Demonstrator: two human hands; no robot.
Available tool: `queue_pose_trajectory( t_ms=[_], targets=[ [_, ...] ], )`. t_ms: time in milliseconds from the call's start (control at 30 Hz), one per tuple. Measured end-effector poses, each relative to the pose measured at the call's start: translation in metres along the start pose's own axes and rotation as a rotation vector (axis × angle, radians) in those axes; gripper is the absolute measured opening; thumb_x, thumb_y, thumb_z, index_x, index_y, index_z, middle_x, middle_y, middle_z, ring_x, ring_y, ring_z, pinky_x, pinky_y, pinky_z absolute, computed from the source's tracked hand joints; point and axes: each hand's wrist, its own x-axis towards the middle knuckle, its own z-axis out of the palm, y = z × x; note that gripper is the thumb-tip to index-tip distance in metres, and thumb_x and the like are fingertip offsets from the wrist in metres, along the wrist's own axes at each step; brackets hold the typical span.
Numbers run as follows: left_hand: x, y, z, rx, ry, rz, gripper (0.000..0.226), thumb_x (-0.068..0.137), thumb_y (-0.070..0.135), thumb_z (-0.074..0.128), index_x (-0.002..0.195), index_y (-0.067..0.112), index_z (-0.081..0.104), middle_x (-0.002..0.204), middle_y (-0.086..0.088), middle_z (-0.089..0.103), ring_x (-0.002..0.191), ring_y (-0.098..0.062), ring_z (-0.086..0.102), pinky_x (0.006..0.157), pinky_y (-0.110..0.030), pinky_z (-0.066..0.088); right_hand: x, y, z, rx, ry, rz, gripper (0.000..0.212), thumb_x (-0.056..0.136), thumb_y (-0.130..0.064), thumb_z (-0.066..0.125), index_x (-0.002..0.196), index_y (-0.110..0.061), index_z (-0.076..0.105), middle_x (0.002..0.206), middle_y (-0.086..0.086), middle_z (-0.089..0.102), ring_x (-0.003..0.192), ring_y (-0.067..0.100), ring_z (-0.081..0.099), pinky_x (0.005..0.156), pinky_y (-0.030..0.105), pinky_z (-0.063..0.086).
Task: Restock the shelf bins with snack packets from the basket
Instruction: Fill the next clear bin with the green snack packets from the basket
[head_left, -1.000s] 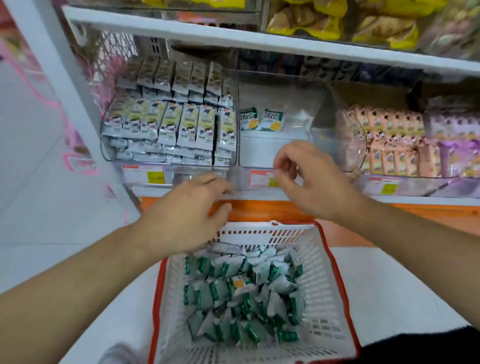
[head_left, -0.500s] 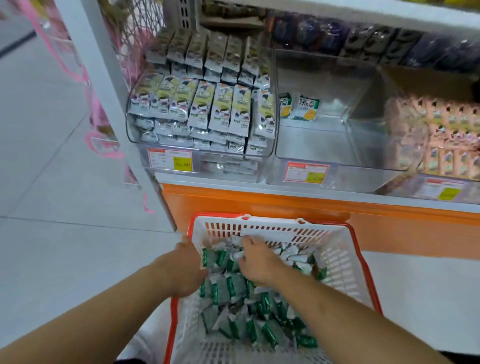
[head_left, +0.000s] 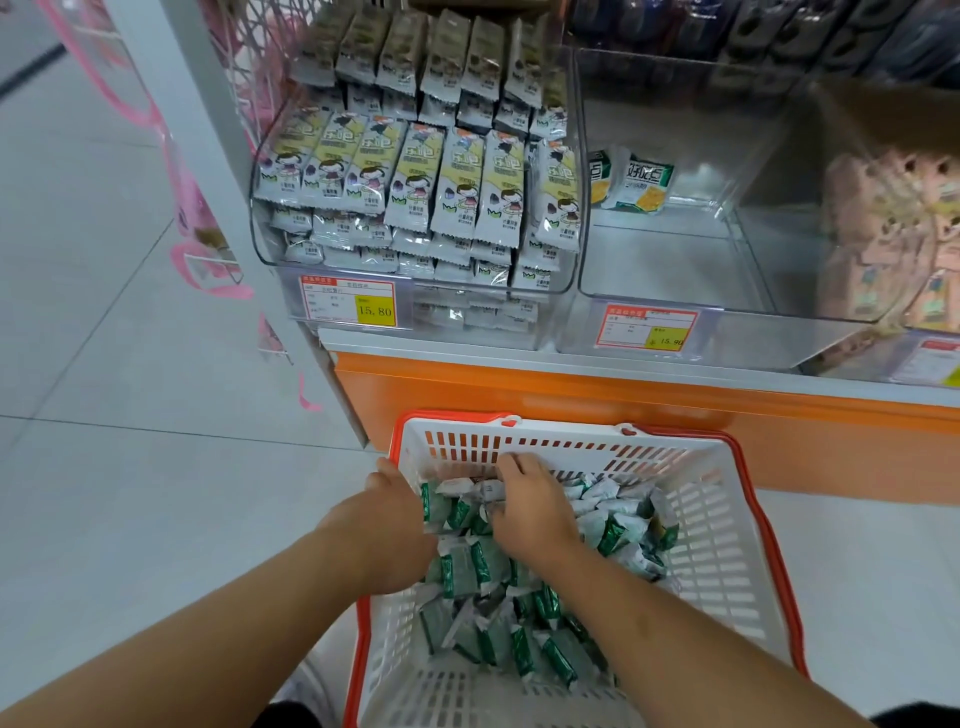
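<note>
I see the near-empty clear bin (head_left: 675, 260) up and ahead on the shelf, the white basket (head_left: 727, 545) below it, and my left hand (head_left: 395, 525) and right hand (head_left: 535, 506) both curling around green packets (head_left: 467, 566) inside.

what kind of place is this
Most likely a shop aisle, such as a convenience store or supermarket. Clear shelf bins hold rows of snack packets, price tags are fixed to the bin fronts, and a shopping basket of packets sits below.
</note>
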Motion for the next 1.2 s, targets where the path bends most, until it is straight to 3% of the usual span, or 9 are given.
queue_pose_trajectory(
  t_ms=[200, 367, 467, 567, 733, 867, 933, 1033, 1200],
  targets=[
    [-0.006, 0.001, -0.004, 0.014, -0.024, -0.009, 0.097, 0.102, 0.047, 0.049, 0.159, -0.005, -0.01, 0.167, -0.021, 0.019, 0.139, -0.036, 0.05, 0.106, -0.04, 0.051, -0.005, 0.004, 0.0, -0.109, -0.034, -0.067, 0.064, 0.088, -0.02, 0.076, 0.146, -0.028, 0.05, 0.141, 0.0, 0.049, 0.135, 0.024, 0.042, 0.114, 0.038, 0.043],
    [-0.006, 0.002, -0.012, 0.066, -0.064, -0.016, 0.089, 0.104, 0.048, 0.045, 0.16, -0.006, 0.001, 0.165, -0.021, 0.027, 0.139, -0.035, 0.05, 0.109, -0.041, 0.049, -0.01, -0.003, -0.022, -0.089, -0.081, -0.131, 0.048, 0.085, -0.014, 0.076, 0.128, -0.025, 0.06, 0.133, -0.002, 0.048, 0.126, 0.021, 0.047, 0.109, 0.037, 0.047],
    [-0.011, 0.005, -0.03, 0.194, -0.045, 0.005, 0.046, 0.103, 0.036, 0.047, 0.138, 0.006, 0.051, 0.129, -0.009, 0.059, 0.112, -0.024, 0.064, 0.095, -0.037, 0.056, -0.012, -0.016, -0.06, 0.063, -0.245, -0.103, 0.035, 0.094, -0.017, 0.066, 0.126, -0.024, 0.055, 0.125, 0.001, 0.06, 0.113, 0.019, 0.058, 0.099, 0.043, 0.055],
    [-0.02, 0.01, -0.058, 0.234, -0.052, 0.092, 0.012, 0.101, 0.017, 0.044, 0.095, 0.014, 0.054, 0.089, 0.002, 0.056, 0.087, -0.017, 0.06, 0.074, -0.03, 0.052, -0.015, -0.031, -0.116, 0.366, -0.391, 0.031, 0.046, 0.099, -0.017, 0.064, 0.14, -0.024, 0.045, 0.123, 0.006, 0.063, 0.094, 0.019, 0.068, 0.085, 0.046, 0.061],
    [-0.051, 0.024, -0.107, -0.028, -0.116, 0.292, 0.03, 0.104, 0.028, 0.048, 0.08, 0.012, 0.053, 0.072, -0.001, 0.047, 0.06, -0.013, 0.042, 0.058, -0.028, 0.036, -0.047, -0.055, -0.216, 0.683, -0.435, 0.042, 0.053, 0.096, -0.003, 0.071, 0.142, -0.02, 0.051, 0.125, -0.004, 0.062, 0.085, 0.016, 0.075, 0.08, 0.033, 0.062],
    [-0.092, 0.034, -0.134, -0.432, -0.193, 0.406, 0.046, 0.093, 0.055, 0.069, 0.112, 0.013, 0.063, 0.102, 0.006, 0.073, 0.091, -0.01, 0.071, 0.08, -0.029, 0.058, -0.086, -0.056, -0.27, 0.986, -0.395, -0.005, 0.053, 0.091, 0.011, 0.07, 0.138, -0.004, 0.052, 0.123, 0.021, 0.066, 0.099, 0.032, 0.076, 0.089, 0.045, 0.063],
    [-0.11, 0.04, -0.14, -0.625, -0.211, 0.484, 0.044, 0.09, 0.043, 0.078, 0.122, 0.016, 0.066, 0.111, 0.001, 0.077, 0.1, -0.012, 0.074, 0.091, -0.036, 0.061, -0.101, -0.056, -0.288, 1.144, -0.312, -0.036, 0.042, 0.089, 0.014, 0.071, 0.124, -0.004, 0.057, 0.115, 0.026, 0.065, 0.1, 0.037, 0.074, 0.091, 0.049, 0.062],
    [-0.125, 0.046, -0.149, -0.823, -0.033, 0.521, 0.029, 0.087, 0.02, 0.083, 0.112, 0.01, 0.072, 0.1, -0.007, 0.079, 0.093, -0.018, 0.077, 0.082, -0.033, 0.061, -0.118, -0.061, -0.302, 1.29, -0.196, -0.037, 0.036, 0.087, 0.005, 0.078, 0.115, -0.006, 0.059, 0.115, 0.027, 0.071, 0.098, 0.039, 0.074, 0.08, 0.046, 0.065],
    [-0.136, 0.05, -0.167, -1.285, 0.068, 0.511, 0.028, 0.086, 0.016, 0.082, 0.108, 0.005, 0.069, 0.099, -0.014, 0.078, 0.097, -0.026, 0.076, 0.084, -0.04, 0.063, -0.13, -0.072, -0.303, 1.039, 0.01, -0.085, 0.028, 0.094, -0.011, 0.078, 0.097, 0.003, 0.053, 0.088, 0.02, 0.07, 0.07, 0.03, 0.068, 0.069, 0.046, 0.061]
  ],
)
